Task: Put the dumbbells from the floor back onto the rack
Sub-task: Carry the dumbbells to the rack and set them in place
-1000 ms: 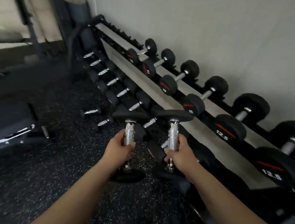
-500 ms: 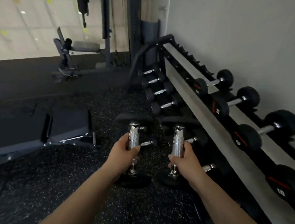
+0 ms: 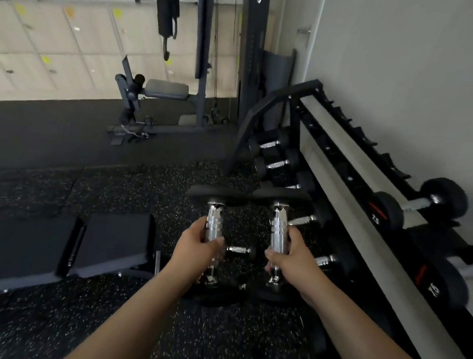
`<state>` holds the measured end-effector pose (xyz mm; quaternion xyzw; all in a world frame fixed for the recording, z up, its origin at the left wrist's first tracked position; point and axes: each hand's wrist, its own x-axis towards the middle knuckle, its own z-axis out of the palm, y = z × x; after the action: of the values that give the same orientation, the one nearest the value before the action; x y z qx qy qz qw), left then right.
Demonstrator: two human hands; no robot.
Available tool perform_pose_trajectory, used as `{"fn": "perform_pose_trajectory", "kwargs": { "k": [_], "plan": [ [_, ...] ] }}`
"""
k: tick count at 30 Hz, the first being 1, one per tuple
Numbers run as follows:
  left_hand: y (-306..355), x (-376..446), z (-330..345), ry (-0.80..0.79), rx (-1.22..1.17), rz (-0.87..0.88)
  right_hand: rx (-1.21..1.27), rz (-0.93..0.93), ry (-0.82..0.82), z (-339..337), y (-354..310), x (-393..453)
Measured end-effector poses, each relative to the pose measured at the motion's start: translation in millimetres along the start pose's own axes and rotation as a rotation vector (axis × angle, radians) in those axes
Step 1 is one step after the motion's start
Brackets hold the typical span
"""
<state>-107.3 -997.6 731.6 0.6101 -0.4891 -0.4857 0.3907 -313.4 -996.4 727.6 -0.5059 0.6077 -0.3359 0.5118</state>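
I hold two black dumbbells with chrome handles, pointing away from me, side by side above the floor. My left hand (image 3: 198,245) grips the left dumbbell (image 3: 215,223) by its handle. My right hand (image 3: 294,254) grips the right dumbbell (image 3: 279,225) the same way. The dumbbell rack (image 3: 340,170) runs along the wall on my right. Its upper tier carries a 7.5 dumbbell (image 3: 414,204) and another (image 3: 448,281) nearer me, with bare cradles beyond. The lower tier holds several dumbbells (image 3: 273,162). One small dumbbell (image 3: 238,249) lies on the floor between my hands.
A flat black bench (image 3: 63,248) lies on the speckled rubber floor to my left. A cable machine with a padded seat (image 3: 166,88) stands at the far end by the rack. The grey wall (image 3: 408,65) backs the rack.
My view has swung left along the rack toward its far end; the cable machine has come into sight. Both hands keep the same grip on the dumbbells.
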Motion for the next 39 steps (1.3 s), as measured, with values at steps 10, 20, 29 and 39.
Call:
{"fn": "perform_pose_trajectory", "kwargs": {
  "k": [10,20,29,39],
  "plan": [
    [54.1,181.3,-24.8,0.127,-0.085,-0.046,-0.043,-0.031,-0.055,-13.6,-74.0,201.5],
    [58.7,370.4,-105.4,0.080,-0.031,-0.017,-0.022,-0.012,-0.028,52.8,-124.5,395.3],
    [88.7,551.6,-170.0,-0.006,0.073,0.035,0.062,-0.008,0.005,95.1,-178.9,548.2],
    [131.2,756.8,-120.3,-0.149,0.080,0.081,0.117,-0.034,0.094,40.5,-202.6,730.3]
  ]
}}
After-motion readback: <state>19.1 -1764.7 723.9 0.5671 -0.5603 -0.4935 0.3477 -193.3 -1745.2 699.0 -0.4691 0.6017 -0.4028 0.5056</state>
